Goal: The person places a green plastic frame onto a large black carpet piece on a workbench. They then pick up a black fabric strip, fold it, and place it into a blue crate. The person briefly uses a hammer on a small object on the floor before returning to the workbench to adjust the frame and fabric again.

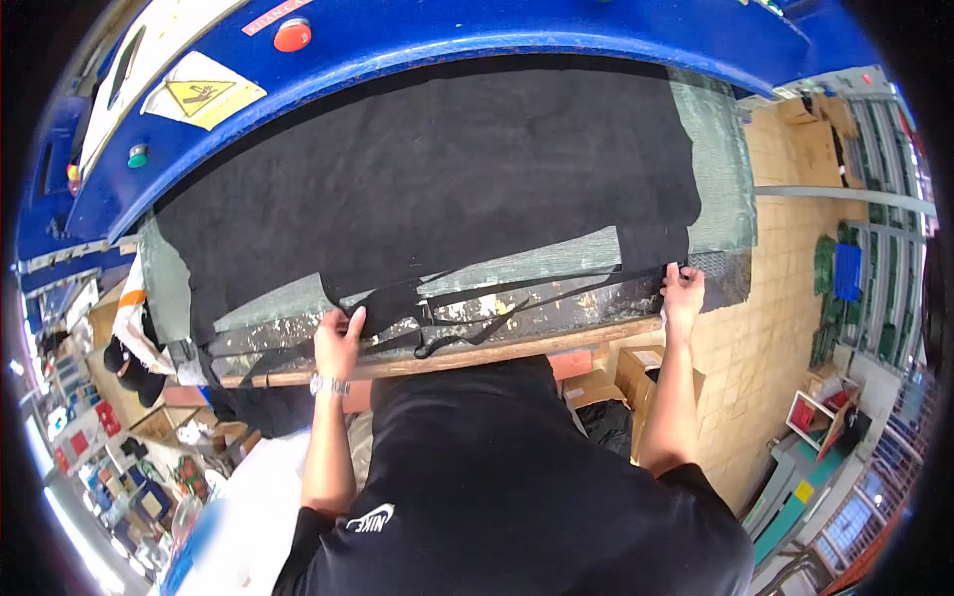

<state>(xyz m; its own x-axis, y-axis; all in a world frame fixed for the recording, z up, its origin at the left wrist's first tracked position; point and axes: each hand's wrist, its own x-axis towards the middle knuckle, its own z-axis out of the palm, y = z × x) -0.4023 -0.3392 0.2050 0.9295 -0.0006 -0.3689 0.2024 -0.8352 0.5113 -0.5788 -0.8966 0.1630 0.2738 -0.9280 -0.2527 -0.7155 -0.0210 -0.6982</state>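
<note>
Left hand (340,341) and right hand (682,290) each pinch black cloth (437,169); it lies mostly beyond both grips, lengthwise along the front edge of the worktop (596,335).

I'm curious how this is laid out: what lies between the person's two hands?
In the head view, narrow black strips lie between the left hand and the right hand, with patchy, worn tabletop showing around them.

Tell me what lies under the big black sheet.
A pale green surface shows beyond the black sheet at both sides and through its near gaps; what it covers is hidden.
</note>
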